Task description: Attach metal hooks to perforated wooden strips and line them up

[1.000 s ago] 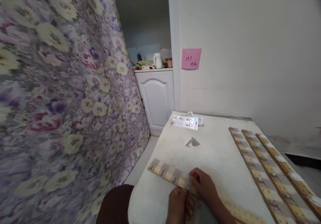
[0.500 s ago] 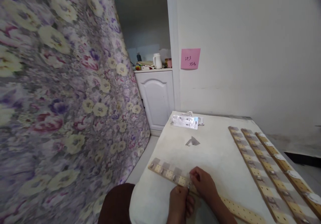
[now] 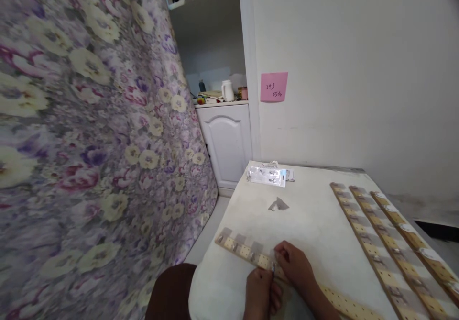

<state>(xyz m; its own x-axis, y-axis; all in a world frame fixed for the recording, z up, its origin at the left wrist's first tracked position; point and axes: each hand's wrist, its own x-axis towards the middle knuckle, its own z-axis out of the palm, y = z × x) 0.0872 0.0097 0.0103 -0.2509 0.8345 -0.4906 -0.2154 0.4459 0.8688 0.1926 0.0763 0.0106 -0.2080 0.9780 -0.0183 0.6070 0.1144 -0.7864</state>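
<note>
A tan perforated strip (image 3: 244, 252) with small clear bags fixed along it lies across the near part of the white table (image 3: 315, 215). Both my hands work at one spot on it. My left hand (image 3: 261, 295) is closed, its fingertips pinching a small metal piece at the strip. My right hand (image 3: 296, 267) is curled, fingers pressed down on the strip right beside the left. What the right fingers hold is hidden.
Three more perforated strips (image 3: 380, 243) lie side by side on the table's right. A clear packet (image 3: 268, 175) and a small loose bag (image 3: 278, 205) lie farther back. A floral cloth (image 3: 89, 143) hangs at left. A pink note (image 3: 274, 86) sticks on the wall; a white cabinet (image 3: 225, 140) stands behind.
The view has shifted slightly down and to the left. My hands stay at the same spot on the strip, fingers still pinched together.
</note>
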